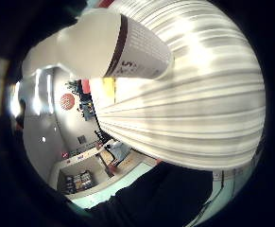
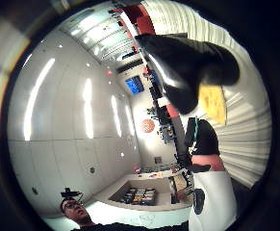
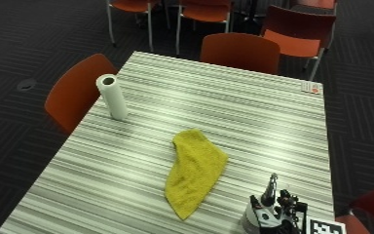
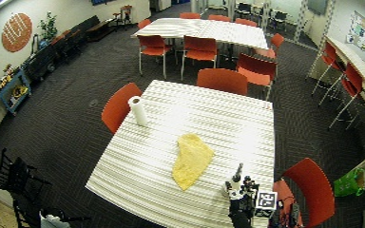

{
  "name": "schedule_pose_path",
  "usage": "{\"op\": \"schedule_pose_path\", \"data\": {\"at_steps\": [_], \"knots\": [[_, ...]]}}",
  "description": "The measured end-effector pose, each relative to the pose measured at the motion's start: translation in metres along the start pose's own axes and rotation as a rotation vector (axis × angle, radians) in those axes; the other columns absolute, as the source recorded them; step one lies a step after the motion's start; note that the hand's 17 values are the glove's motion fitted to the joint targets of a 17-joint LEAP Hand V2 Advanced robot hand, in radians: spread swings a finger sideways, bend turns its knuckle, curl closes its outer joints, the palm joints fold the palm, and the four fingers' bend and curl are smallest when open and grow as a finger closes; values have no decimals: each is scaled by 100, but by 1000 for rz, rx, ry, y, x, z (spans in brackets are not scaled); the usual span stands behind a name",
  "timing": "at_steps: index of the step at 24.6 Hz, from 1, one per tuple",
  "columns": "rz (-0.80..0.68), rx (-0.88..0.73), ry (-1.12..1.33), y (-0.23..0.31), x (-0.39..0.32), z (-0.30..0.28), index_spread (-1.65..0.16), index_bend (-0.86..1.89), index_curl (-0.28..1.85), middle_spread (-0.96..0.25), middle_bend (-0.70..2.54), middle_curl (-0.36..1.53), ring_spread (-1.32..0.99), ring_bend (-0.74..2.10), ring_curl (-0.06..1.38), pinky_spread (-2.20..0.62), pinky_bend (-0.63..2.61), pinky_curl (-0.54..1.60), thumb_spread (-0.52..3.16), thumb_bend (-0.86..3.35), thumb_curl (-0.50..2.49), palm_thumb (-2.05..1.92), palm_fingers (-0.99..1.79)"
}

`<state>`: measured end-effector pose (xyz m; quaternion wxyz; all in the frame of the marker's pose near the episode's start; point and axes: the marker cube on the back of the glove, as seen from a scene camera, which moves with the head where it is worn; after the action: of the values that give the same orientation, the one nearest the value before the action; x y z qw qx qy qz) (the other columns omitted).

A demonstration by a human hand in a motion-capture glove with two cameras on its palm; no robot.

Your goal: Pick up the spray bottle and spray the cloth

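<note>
Bottle: white spray bottle (image 3: pixel 255 217) with a black nozzle stands upright at the near right corner of the striped bench (image 3: pixel 252 117); in the little finger side palm view its white body (image 1: pixel 108 45) with a dark label band fills much of the frame, so it sits close against the palm.
Contents: whether any liquid is in the bottle cannot be told.
Cloth: yellow cloth (image 3: pixel 193 171) lies flat and crumpled lengthwise on the bench, just beside the bottle on its left as seen from the outside view, apart from it; it also shows as a yellow patch (image 2: pixel 212 103) in the thumb side view.
Hand: gloved right hand (image 3: pixel 279 214) is at the bottle near the bench edge, black-gloved fingers (image 2: pixel 187 62) curled around the bottle's head.
Pose: hand low over the bench corner, palm toward the bottle.
Other: paper towel roll (image 3: pixel 112 96) stands upright at the far left edge, well apart from the cloth; red chairs (image 3: pixel 240 52) surround the bench.
</note>
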<state>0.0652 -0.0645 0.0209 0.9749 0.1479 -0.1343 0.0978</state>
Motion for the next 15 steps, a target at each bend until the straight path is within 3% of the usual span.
{"op": "schedule_pose_path", "data": {"at_steps": [15], "knots": [[-21, 31, 4, -23, -9, 9, -34, 16, 26, 3, 21, 37, 11, 48, 35, 18, 35, 34, 106, -1, 56, 96, 22]]}}
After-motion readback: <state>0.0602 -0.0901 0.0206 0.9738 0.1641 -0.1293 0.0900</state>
